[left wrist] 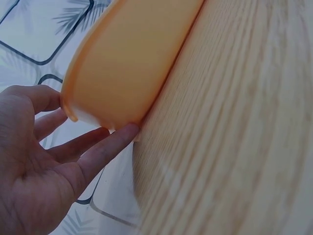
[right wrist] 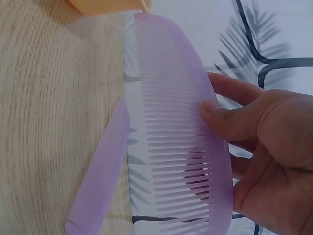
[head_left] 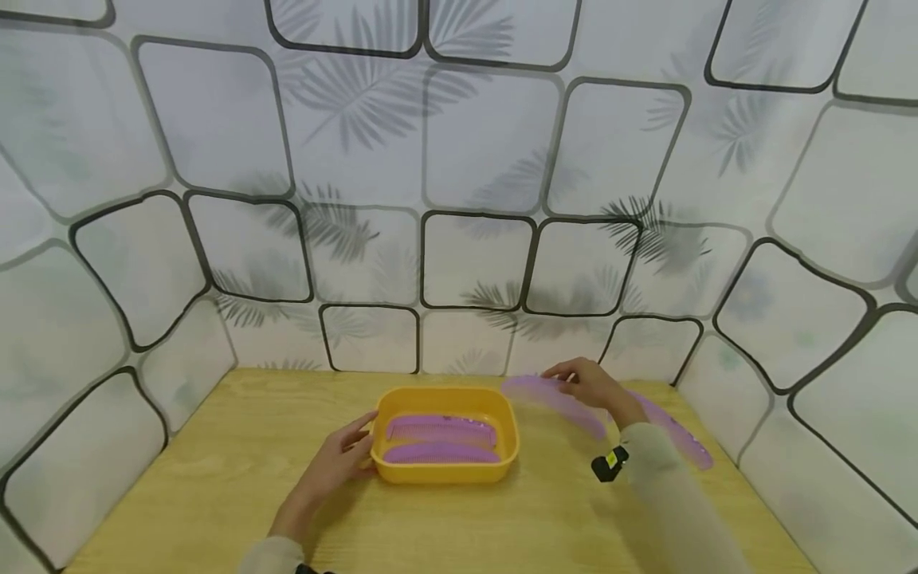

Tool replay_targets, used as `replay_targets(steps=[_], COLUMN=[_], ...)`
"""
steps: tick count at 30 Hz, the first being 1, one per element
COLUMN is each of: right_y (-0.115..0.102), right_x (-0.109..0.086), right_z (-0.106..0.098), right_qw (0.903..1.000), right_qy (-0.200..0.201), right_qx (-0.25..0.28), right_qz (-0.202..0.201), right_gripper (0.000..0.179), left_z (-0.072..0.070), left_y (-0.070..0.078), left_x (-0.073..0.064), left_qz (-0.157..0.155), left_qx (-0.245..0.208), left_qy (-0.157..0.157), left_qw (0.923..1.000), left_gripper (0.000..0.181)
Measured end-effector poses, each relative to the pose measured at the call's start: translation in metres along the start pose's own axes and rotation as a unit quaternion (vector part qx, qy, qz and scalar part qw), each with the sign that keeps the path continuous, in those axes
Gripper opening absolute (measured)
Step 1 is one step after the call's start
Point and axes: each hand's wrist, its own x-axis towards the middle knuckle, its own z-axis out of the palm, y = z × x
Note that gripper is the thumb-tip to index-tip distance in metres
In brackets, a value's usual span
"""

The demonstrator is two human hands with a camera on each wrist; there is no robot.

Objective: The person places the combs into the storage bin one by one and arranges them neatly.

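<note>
The right hand (head_left: 590,384) pinches a translucent purple crescent plastic comb (right wrist: 188,122) right of the yellow rounded-rectangular plastic tub (head_left: 445,474), its long axis pointing far left; the left hand (head_left: 339,456), fingers extended, touches the tub's left end

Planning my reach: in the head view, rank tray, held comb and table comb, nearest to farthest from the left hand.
1. Tray, touching the left hand.
2. Held comb, in the right hand.
3. Table comb, far right.

Allows passage over bare table (head_left: 459,530) at six o'clock from yellow tray (head_left: 445,474); meets left hand (head_left: 337,457) at nine, held purple comb (right wrist: 181,93) at two, backdrop (head_left: 473,259) at twelve.
</note>
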Motion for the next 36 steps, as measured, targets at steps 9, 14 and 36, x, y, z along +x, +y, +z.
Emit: replay_targets(steps=[9, 14, 36], right_y=[-0.008, -0.014, -0.065], right_x=[-0.004, -0.005, 0.021], right_z=[0.0, -0.001, 0.022], right_qw=[0.9996, 0.9984, 0.997], right_qy=[0.021, 0.053, 0.039], right_qx=[-0.01, -0.014, 0.014], right_qz=[0.014, 0.012, -0.066], right_gripper=[0.029, 0.028, 0.029], left_z=[0.006, 0.009, 0.003], left_y=[-0.004, -0.004, 0.001], left_x=[-0.002, -0.004, -0.003], left_qz=[-0.004, -0.016, -0.007], left_qx=[-0.019, -0.016, 0.003], left_qy=[0.011, 0.025, 0.013], left_qw=[0.9997, 0.9994, 0.9999], left_gripper=[0.057, 0.057, 0.058])
